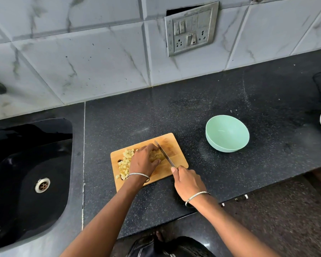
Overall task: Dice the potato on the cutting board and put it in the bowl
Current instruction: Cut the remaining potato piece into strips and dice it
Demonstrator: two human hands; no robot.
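Potato remnant [157, 156] sits mid-board, pinned under the curled fingers of the left hand [144, 160]. Knife [164, 153] blade stands just right of those fingers, handle gripped by the right hand [188, 182]. Diced cubes [125, 163] lie piled left of the holding hand on the cutting board [174, 143]. Bowl [222, 145], well right of the knife, holds nothing. Judged: dicing nearly done; next calls for final cuts, then transfer.

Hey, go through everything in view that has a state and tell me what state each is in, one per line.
Potato chunk: partly cut, held down by the left hand.
Diced pieces: piled on the cutting board, left end.
Knife: gripped by the right hand, blade at the chunk's right edge.
Green bowl: upright, empty.
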